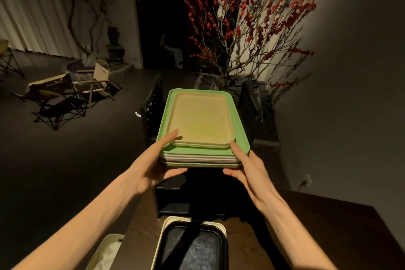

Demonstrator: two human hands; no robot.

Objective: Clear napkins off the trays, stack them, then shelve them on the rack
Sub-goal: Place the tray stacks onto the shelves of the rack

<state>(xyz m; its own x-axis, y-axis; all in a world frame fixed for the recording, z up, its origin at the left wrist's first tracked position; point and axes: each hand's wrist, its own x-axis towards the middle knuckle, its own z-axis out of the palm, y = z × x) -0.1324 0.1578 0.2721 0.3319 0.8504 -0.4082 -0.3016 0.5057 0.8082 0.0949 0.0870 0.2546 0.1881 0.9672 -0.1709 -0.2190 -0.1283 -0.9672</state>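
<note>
Step in hand, by my read: shelving. The stack of trays (198, 155) is built, no napkins on it, and it's carried in both hands above the black rack (173, 193), which stands at the far edge of the brown table (328, 226).

Stack: beige tray (200, 119) on top, w/ a second beige rim just under it; then a larger green tray (240, 136); then white and green rims below. The beige ones sit loose inside the green, not nested tight, so they could slide if the stack tips.

Left hand (151, 166): at the near-left corner, thumb under the bottom tray, index finger laid up the side w/ its tip touching the beige rim. Fingers clamped on the stack.
Right hand (249, 169): at the near-right corner, mirrored; thumb underneath, index finger along the side up to the beige corner. Also clamped on the stack.
Both forearms reach out fwd, converging on the near short edge; far end of the stack is unsupported.

Next move calls for: lower the stack level, line its far edge up w/ a rack opening, slide in flat. Can't tell which shelf is free; rack interior too dark.

Near edge of table: a cream bin (163, 239) w/ black liner, and a white tray (105, 247) at its left w/ something pale in it, poss. napkins; so clearing may not be all done.
</note>
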